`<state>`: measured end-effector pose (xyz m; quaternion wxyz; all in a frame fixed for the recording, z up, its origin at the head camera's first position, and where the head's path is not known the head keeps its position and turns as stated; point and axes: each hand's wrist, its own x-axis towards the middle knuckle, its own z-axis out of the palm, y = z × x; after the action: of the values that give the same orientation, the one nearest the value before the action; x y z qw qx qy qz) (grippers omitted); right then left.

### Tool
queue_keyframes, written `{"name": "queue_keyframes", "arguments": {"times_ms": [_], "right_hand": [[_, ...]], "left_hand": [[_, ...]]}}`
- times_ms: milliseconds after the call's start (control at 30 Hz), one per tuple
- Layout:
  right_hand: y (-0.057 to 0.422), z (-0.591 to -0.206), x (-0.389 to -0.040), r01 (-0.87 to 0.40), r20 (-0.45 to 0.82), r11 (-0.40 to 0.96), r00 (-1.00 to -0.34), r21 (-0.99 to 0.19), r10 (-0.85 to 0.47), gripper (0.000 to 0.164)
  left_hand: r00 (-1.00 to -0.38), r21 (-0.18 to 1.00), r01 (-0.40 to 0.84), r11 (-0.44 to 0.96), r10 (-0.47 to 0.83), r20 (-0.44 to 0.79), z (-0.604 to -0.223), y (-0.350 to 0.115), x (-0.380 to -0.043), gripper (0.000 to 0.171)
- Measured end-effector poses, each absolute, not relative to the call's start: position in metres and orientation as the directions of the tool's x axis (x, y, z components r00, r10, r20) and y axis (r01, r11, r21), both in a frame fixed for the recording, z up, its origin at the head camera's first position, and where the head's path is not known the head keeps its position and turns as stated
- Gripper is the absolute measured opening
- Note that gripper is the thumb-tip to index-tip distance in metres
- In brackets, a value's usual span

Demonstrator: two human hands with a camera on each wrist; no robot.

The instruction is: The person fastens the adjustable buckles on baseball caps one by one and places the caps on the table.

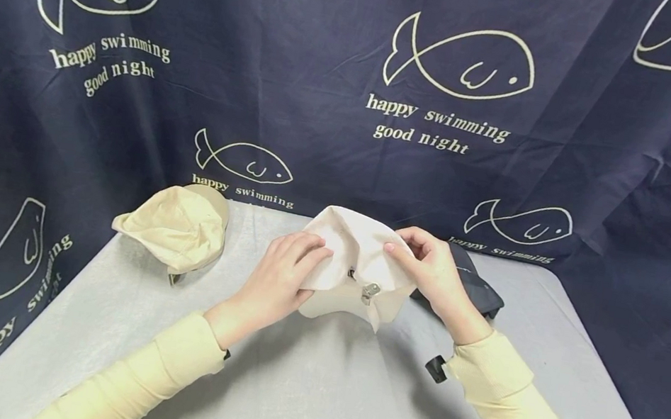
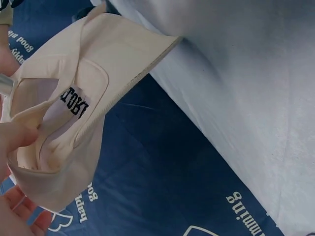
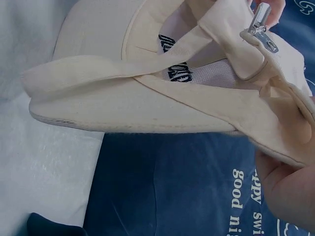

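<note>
A cream baseball cap (image 1: 340, 239) is held up over the table between both hands, its back strap facing me. My left hand (image 1: 274, 276) grips the cap's left side, thumb against the fabric. On the other side, my right hand (image 1: 440, 278) pinches the edge between thumb and fingers. A metal buckle (image 1: 370, 291) sits on the strap, whose loose end hangs down. In the left wrist view, dark lettering (image 2: 75, 102) shows inside the cap, and the brim (image 2: 128, 54) points away from the hand. The right wrist view shows the strap (image 3: 118, 69) crossing in front of the brim.
A beige cap (image 1: 175, 226) lies at the table's back left. Partly hidden behind my right hand is a dark cap (image 1: 478, 290) at the back right. A light grey cloth covers the table (image 1: 310, 392). Navy curtains (image 1: 328, 79) with fish drawings surround it.
</note>
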<state>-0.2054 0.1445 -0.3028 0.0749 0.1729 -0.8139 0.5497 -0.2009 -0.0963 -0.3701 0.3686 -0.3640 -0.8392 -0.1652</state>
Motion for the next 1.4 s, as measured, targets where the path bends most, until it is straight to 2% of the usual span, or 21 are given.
{"name": "queue_keyframes", "arguments": {"times_ms": [200, 567, 900, 1100, 1300, 1400], "right_hand": [[0.146, -0.304, -0.206, -0.362, 0.311, 0.328, -0.930, -0.873, -0.197, 0.018], [0.146, -0.304, -0.205, -0.362, 0.315, 0.341, -0.930, -0.868, -0.188, 0.019], [0.150, -0.305, -0.205, -0.375, 0.336, 0.386, -0.927, -0.843, -0.166, 0.018], [0.151, -0.304, -0.204, -0.422, 0.393, 0.480, -0.904, -0.769, -0.166, 0.016], [0.151, -0.305, -0.203, -0.463, 0.444, 0.536, -0.879, -0.706, -0.173, 0.015], [0.154, -0.311, -0.207, -0.491, 0.477, 0.551, -0.860, -0.675, -0.181, 0.015]], "left_hand": [[-0.422, 0.016, 0.764, 0.645, 0.482, 0.768, -0.366, -0.098, -0.199, 0.048], [-0.421, 0.114, 0.799, 0.590, 0.415, 0.807, -0.366, -0.100, -0.198, 0.033], [-0.514, 0.321, 0.797, 0.512, 0.297, 0.805, -0.361, -0.102, -0.195, 0.026], [-0.605, 0.445, 0.745, 0.497, 0.224, 0.764, -0.357, -0.105, -0.193, 0.019], [-0.660, 0.526, 0.707, 0.473, 0.171, 0.732, -0.353, -0.109, -0.198, 0.015], [-0.705, 0.593, 0.673, 0.442, 0.142, 0.694, -0.352, -0.111, -0.200, 0.014]]}}
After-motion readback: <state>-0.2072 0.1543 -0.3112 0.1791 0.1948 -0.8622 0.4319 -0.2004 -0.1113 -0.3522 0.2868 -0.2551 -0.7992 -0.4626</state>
